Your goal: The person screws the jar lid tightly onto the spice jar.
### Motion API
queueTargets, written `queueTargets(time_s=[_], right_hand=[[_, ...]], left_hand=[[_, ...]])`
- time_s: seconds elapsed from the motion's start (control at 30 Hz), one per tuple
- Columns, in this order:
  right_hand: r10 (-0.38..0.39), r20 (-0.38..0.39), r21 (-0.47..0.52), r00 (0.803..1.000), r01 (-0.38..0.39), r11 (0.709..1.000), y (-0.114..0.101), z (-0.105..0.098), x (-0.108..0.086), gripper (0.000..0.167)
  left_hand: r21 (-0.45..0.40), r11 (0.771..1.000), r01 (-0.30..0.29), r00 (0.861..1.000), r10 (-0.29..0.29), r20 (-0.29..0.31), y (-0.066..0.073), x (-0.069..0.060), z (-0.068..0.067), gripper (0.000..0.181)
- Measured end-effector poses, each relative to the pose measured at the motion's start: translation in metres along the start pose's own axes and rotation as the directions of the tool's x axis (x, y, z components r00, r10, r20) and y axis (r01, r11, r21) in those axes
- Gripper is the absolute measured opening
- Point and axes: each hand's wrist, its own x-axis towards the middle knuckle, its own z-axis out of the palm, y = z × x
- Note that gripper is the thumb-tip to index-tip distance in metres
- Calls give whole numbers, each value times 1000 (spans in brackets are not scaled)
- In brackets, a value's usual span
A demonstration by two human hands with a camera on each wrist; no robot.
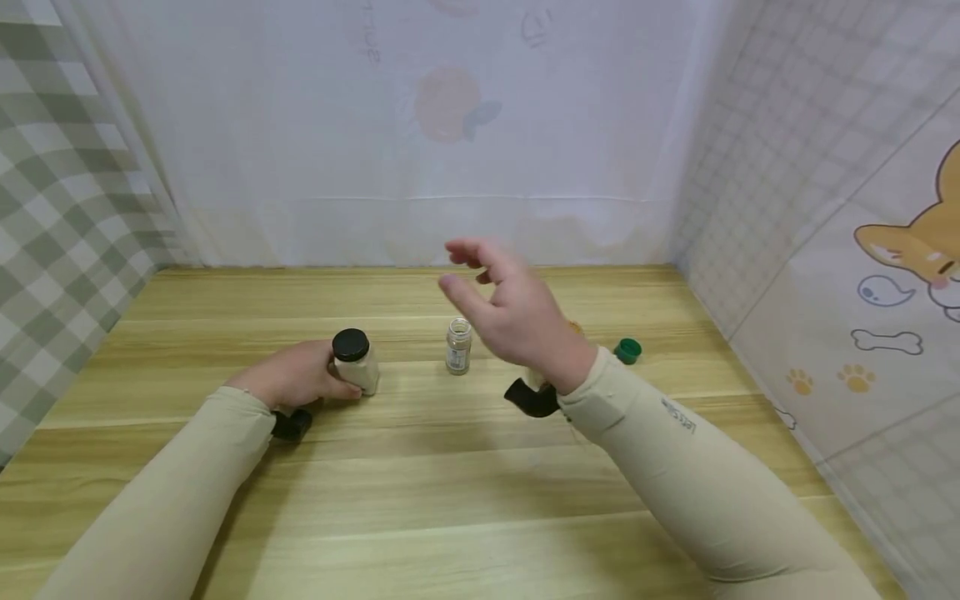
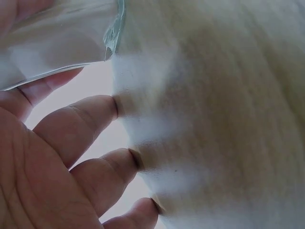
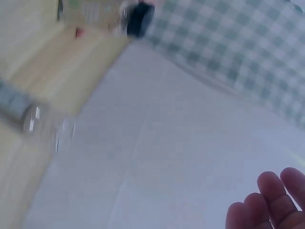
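The worktop [image 1: 420, 492] runs back to a white cloth [image 1: 300, 167]. The right hand [image 1: 521, 317] is raised over it, fingers loosely bent, holding nothing. The left hand [image 1: 303, 375] grips the big jar [image 1: 360, 371], black-lidded, between thumb and fingers, well in from the left edge. The small jar [image 1: 458, 354], lidless, stands upright well apart, wood showing between. The green cap [image 1: 628, 351] lies towards the right edge.

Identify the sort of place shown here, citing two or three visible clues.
Probably a makeshift indoor tabletop booth: a wood-grain table is bordered by a white printed hanging behind and a green-and-white checked hanging on the left.
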Motion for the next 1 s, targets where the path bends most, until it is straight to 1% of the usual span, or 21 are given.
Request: queueTargets(time_s=[0.1, 0.17, 0.27, 0.3, 0.37, 0.43, 0.5, 0.57, 0.6, 0.67, 0.73, 0.77, 0.9, 0.93, 1.0], right_hand=[[-2, -100, 7, 995, 3, 1000, 11, -26, -8, 37], [14, -147, -14, 989, -16, 1000, 22, -42, -12, 36], [82, -173, -60, 981, -94, 994, 43, -65, -19, 39], [118, -174, -86, 978, -134, 987, 52, -73, -21, 41], [185, -166, -165, 969, -212, 963, 72, -88, -25, 44], [258, -141, -272, 956, -288, 918, 94, -102, -30, 47], [331, -96, -374, 939, -342, 862, 117, -115, -35, 49], [396, -31, -464, 918, -364, 807, 140, -125, -42, 50], [430, 6, -502, 903, -369, 782, 151, -130, -47, 51], [475, 76, -553, 877, -359, 752, 170, -136, -55, 53], [501, 139, -589, 854, -336, 735, 184, -140, -64, 56], [507, 167, -600, 845, -321, 733, 190, -141, -67, 58], [545, 259, -581, 797, -322, 747, 205, -143, -78, 69], [556, 280, -572, 783, -328, 751, 207, -144, -80, 71], [580, 312, -564, 752, -345, 750, 211, -144, -83, 74]], left_hand=[[0, 1000, 18, 1000, -18, 0, -1, 0, -1, 39], [-3, 1000, 20, 1000, -20, 1, -1, 0, -1, 40], [1, 1000, 19, 1000, -19, -4, -1, 0, -1, 41], [0, 1000, 19, 1000, -19, -4, -1, 0, -1, 41], [-3, 1000, 19, 1000, -19, -4, -1, 0, -2, 41], [0, 1000, 16, 1000, -16, -4, -1, 0, -2, 43], [-1, 1000, 18, 1000, -18, -2, 0, 0, -2, 43], [2, 1000, 18, 1000, -18, -2, -1, 0, -2, 44], [2, 1000, 17, 1000, -17, -1, -1, 0, -2, 44], [1, 1000, 12, 1000, -12, -1, -2, 0, -1, 44], [0, 1000, 11, 1000, -11, -2, -2, 0, -1, 44], [0, 1000, 10, 1000, -10, 0, -3, 0, -1, 43], [-3, 1000, 23, 1000, -23, 1, -2, 0, 0, 41], [-1, 1000, 25, 1000, -25, 1, -2, 1, 0, 41], [6, 1000, 28, 1000, -28, 2, -2, 1, 0, 42]])
